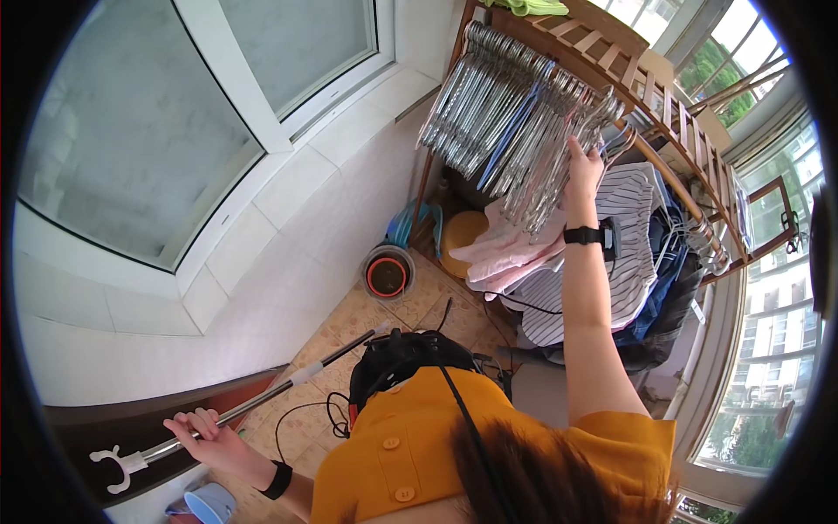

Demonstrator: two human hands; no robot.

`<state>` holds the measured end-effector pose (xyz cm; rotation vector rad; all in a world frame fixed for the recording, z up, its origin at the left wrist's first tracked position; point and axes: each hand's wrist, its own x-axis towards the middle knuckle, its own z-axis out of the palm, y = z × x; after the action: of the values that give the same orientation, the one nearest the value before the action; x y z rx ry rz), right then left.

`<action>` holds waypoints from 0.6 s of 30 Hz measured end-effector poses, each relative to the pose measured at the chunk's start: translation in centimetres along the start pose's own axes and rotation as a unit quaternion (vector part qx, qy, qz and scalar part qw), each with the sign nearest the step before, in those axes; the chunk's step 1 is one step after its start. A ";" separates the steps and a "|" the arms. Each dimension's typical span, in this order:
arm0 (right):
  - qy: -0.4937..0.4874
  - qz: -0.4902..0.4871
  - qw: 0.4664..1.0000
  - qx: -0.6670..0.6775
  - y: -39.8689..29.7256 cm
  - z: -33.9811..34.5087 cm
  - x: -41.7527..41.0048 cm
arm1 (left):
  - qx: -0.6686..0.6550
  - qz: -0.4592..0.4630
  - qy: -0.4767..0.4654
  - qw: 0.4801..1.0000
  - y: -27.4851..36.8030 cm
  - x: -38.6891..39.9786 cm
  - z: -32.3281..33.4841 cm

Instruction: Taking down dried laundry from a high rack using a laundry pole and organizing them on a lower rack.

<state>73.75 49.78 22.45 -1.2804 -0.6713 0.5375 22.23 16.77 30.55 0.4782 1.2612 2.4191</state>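
Note:
My left hand [204, 433] is wrapped around a metal clothes pole [262, 397], just below its white forked plastic hook [121, 466]. The pole slants across the floor beside my body. Raised at the right, my right hand [584, 171] grips wire at the right end of a dense row of metal clothes hangers [497, 111]; which hangers it holds is partly hidden. A few blue hangers [512, 130] stand out among the silver ones. Below that hand hang a pink garment [507, 252] and a striped white garment [625, 216].
A wooden slatted rack [609, 56] carries the hanging rail [661, 164]. Dark jeans [655, 288] hang farther right, near the barred windows. A bucket with an orange ring [387, 276] stands by the tiled wall. A black bag [399, 357] with cables is at my front; a blue bucket [211, 503] sits lower left.

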 end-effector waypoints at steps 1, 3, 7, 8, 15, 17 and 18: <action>0.001 -0.017 1.000 0.001 -0.7 -0.1 -0.6 | 0.001 0.001 0.003 1.000 -0.1 -0.2 0.0; -0.008 -0.008 1.000 0.009 0.2 -0.8 -0.6 | 0.007 0.007 0.008 1.000 -0.2 -0.6 0.1; -0.020 -0.047 0.998 0.023 1.1 -2.1 -2.3 | 0.018 0.019 0.021 0.999 -0.5 -1.6 0.7; -0.028 -0.041 0.998 0.046 1.3 -2.5 -3.2 | 0.019 0.020 0.026 0.999 -0.5 -1.9 1.0; -0.106 0.081 0.991 -0.002 2.4 -4.8 -9.9 | 0.044 0.047 0.087 0.994 0.9 -3.7 -0.1; -0.136 0.076 0.986 -0.060 3.1 -7.9 -9.7 | 0.063 0.051 0.131 0.988 0.8 -3.8 -0.5; -0.150 0.087 0.984 -0.049 2.9 -8.7 -10.1 | 0.072 0.058 0.141 0.986 1.5 -4.1 -0.7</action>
<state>72.95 37.41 16.79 -1.3717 -0.8497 0.8618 25.26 13.51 30.88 0.2581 1.5753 2.5722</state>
